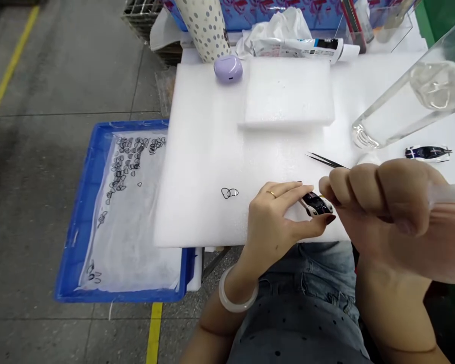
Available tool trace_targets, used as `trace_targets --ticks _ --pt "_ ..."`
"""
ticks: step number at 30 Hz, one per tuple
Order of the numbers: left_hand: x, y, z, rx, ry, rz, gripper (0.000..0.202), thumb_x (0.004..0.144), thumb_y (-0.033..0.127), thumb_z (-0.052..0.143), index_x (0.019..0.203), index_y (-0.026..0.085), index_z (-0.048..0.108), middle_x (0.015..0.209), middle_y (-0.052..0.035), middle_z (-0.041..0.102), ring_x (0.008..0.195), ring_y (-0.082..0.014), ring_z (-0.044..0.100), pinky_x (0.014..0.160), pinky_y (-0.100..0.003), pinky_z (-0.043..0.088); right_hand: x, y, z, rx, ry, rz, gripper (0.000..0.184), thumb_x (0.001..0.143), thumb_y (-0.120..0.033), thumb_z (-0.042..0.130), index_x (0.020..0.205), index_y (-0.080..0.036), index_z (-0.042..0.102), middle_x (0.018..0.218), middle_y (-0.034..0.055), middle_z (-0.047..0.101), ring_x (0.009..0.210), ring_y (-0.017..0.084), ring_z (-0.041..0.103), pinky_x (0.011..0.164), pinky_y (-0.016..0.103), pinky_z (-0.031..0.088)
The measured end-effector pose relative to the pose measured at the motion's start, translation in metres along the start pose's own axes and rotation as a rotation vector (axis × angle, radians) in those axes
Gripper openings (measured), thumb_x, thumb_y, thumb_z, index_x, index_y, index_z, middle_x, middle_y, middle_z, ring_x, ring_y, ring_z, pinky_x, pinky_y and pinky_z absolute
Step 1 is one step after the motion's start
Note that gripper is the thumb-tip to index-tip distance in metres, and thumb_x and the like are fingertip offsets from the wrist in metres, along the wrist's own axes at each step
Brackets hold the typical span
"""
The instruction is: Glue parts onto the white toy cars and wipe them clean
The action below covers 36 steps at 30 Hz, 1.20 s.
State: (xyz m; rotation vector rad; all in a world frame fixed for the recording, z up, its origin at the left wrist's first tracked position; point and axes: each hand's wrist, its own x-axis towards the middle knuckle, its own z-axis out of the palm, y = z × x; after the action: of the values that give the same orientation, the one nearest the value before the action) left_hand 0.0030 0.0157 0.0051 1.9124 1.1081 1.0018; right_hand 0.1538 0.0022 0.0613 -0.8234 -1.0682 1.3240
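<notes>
My left hand (269,212) pinches a small black-and-white toy car (317,205) between thumb and fingertips, just above the front of a white foam sheet (200,131). My right hand (387,202) is curled into a loose fist beside the car, its knuckles nearly touching it. Dark pointed tweezers (326,161) stick out from that fist, tips aimed up and left. A pale translucent rod (449,192) also runs out of my right hand. A small cluster of thin black loops (229,193) lies on the foam left of my left hand.
A blue tray (83,217) at the left holds a white sheet with several black loops. A second toy car (427,153), a transparent bottle (409,96), a foam block (288,93), a lilac case (228,69) and a polka-dot cup (205,25) stand beyond my hands.
</notes>
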Motion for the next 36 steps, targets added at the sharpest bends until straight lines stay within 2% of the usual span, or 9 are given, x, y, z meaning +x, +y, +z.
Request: trace_targets --ticks 4,8,10,14,19,23,27,31,36 --pt "0.0 -0.001 0.001 0.005 0.029 0.02 0.033 0.071 0.04 0.084 0.096 0.021 0.075 0.101 -0.0052 0.078 0.096 -0.0239 0.07 0.085 -0.04 0.057 0.005 0.004 -0.002 0.141 -0.042 -0.054 0.06 0.094 -0.037 0.058 0.047 -0.018 0.027 0.046 -0.0045 0.018 0.046 0.009 0.022 0.052 0.029 0.025" --pt "0.0 -0.001 0.002 0.012 0.03 0.035 0.03 0.072 0.039 0.084 0.093 0.021 0.075 0.098 -0.0054 0.078 0.094 -0.0236 0.071 0.086 -0.039 0.057 0.007 -0.003 0.001 0.085 -0.039 0.078 0.062 0.094 -0.036 0.06 0.045 -0.016 0.026 0.046 -0.0035 0.019 0.047 0.009 0.024 0.054 0.029 0.026" --pt "0.0 -0.002 0.002 0.018 0.032 0.037 0.029 0.072 0.04 0.083 0.093 0.022 0.075 0.098 -0.0047 0.078 0.094 -0.0235 0.071 0.086 -0.04 0.057 0.007 -0.004 0.002 0.073 -0.053 0.101 0.063 0.093 -0.036 0.061 0.045 -0.016 0.026 0.045 -0.0035 0.019 0.048 0.009 0.024 0.054 0.029 0.026" --pt "0.0 -0.002 0.003 0.031 0.05 0.043 0.029 0.071 0.041 0.083 0.092 0.022 0.075 0.097 -0.0042 0.078 0.094 -0.0236 0.071 0.085 -0.04 0.058 0.008 -0.003 0.003 0.094 -0.052 0.019 0.064 0.092 -0.036 0.062 0.045 -0.016 0.024 0.045 -0.0046 0.017 0.045 0.008 0.024 0.052 0.028 0.026" --pt "0.0 -0.002 0.003 0.024 0.05 0.044 0.031 0.07 0.039 0.085 0.092 0.02 0.075 0.097 -0.0049 0.079 0.095 -0.0234 0.071 0.085 -0.038 0.057 0.009 -0.009 -0.004 -0.016 -0.11 0.15 0.06 0.095 -0.032 0.057 0.044 -0.015 0.03 0.044 -0.0035 0.026 0.046 0.008 0.031 0.056 0.03 0.032" --pt "0.0 -0.001 0.003 0.021 0.058 0.044 0.031 0.07 0.04 0.086 0.092 0.021 0.075 0.096 -0.0041 0.079 0.094 -0.0232 0.071 0.085 -0.038 0.057 0.009 -0.015 -0.014 -0.08 -0.229 0.165 0.051 0.087 -0.033 0.06 0.047 -0.016 0.034 0.046 -0.0027 0.032 0.048 0.009 0.035 0.058 0.032 0.035" --pt "0.0 -0.001 0.003 0.022 0.05 0.032 0.03 0.072 0.043 0.084 0.093 0.023 0.075 0.097 -0.0033 0.079 0.095 -0.0236 0.071 0.085 -0.039 0.057 0.007 -0.019 -0.012 -0.185 -0.215 0.181 0.037 0.079 -0.016 0.053 0.049 -0.016 0.032 0.048 -0.0027 0.031 0.048 0.009 0.034 0.057 0.032 0.036" --pt "0.001 0.0 0.002 0.026 0.037 0.026 0.032 0.071 0.044 0.084 0.093 0.022 0.075 0.097 -0.0036 0.079 0.095 -0.0236 0.072 0.086 -0.039 0.057 0.008 -0.023 0.0 -0.321 -0.139 0.172 0.044 0.07 0.002 0.055 0.044 -0.013 0.022 0.043 -0.0041 0.023 0.044 0.007 0.028 0.048 0.027 0.031" --pt "0.001 0.0 0.001 0.037 0.033 0.031 0.031 0.072 0.043 0.084 0.094 0.024 0.075 0.098 -0.0029 0.079 0.095 -0.0234 0.072 0.086 -0.039 0.057 0.012 -0.024 0.012 -0.352 -0.091 0.148 0.05 0.07 0.002 0.058 0.043 -0.012 0.018 0.042 -0.0046 0.019 0.043 0.006 0.024 0.043 0.025 0.025"
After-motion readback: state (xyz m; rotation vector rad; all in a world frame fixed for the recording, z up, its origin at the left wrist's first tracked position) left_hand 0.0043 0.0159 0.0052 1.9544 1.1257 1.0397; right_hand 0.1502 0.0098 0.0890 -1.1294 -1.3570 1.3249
